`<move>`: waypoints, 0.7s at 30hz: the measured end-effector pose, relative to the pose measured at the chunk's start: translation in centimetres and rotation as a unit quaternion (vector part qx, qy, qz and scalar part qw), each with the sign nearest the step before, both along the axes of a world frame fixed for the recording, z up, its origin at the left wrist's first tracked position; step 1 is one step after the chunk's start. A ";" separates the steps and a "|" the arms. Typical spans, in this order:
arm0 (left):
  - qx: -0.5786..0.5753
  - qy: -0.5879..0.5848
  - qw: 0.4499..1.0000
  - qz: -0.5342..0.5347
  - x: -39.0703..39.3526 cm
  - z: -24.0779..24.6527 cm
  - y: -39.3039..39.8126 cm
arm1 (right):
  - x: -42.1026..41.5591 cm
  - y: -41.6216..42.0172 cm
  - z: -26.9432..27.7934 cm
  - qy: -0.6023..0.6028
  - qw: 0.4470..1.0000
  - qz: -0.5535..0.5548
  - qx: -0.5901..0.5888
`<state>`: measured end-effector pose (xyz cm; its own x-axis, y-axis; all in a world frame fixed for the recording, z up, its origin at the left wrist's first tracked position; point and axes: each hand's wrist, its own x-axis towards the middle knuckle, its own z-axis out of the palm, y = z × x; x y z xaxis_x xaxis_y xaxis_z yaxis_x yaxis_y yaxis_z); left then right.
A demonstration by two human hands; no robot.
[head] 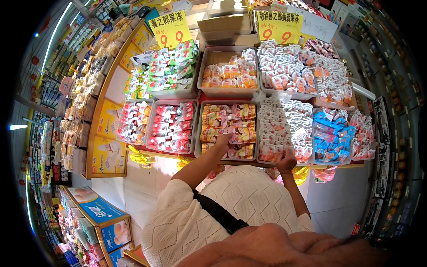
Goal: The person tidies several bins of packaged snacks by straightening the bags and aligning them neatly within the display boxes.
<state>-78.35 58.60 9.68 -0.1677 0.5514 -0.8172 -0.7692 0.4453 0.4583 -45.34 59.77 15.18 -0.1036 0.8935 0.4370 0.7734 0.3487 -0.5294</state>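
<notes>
My left hand [225, 139] is over a clear plastic bin [197, 147] of orange-yellow jelly pouches [243, 137] laid in rows. Its fingertips touch or nearly touch a pouch in the middle; whether they pinch it is not clear. At the front of the neighbouring bin, my right hand [286, 162] has curled fingers by small white-wrapped jelly packets [275, 123]. What lies inside those fingers is hidden. Left of the orange-yellow pouches stands a bin of red jelly pouches [171, 128]. Blue packets [328, 137] fill a bin to the right of the white ones.
Behind are bins of green-and-white pouches [173, 66], orange jelly packets [230, 73] and more white packets [283, 66]. Yellow price signs [170, 28] rise above them. Bagged snacks line a side stand [106, 133] at left. A blue-sided display box [96, 205] stands lower left.
</notes>
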 end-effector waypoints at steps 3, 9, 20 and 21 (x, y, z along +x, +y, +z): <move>0.073 -0.068 0.995 -0.003 0.0 -0.5 0.4 | 1.0 -0.2 -1.1 -0.015 1.000 -0.008 -0.019; -0.026 0.130 0.984 -0.116 0.2 -0.1 1.1 | 1.1 -0.3 -2.1 -0.020 0.999 -0.010 -0.026; 0.020 0.249 0.939 -0.238 -1.1 5.8 -1.9 | 0.6 0.0 -1.7 -0.005 1.000 0.003 -0.017; 0.031 0.250 0.936 -0.246 -1.2 5.4 -2.1 | 0.6 0.0 -1.8 0.000 1.000 0.002 -0.016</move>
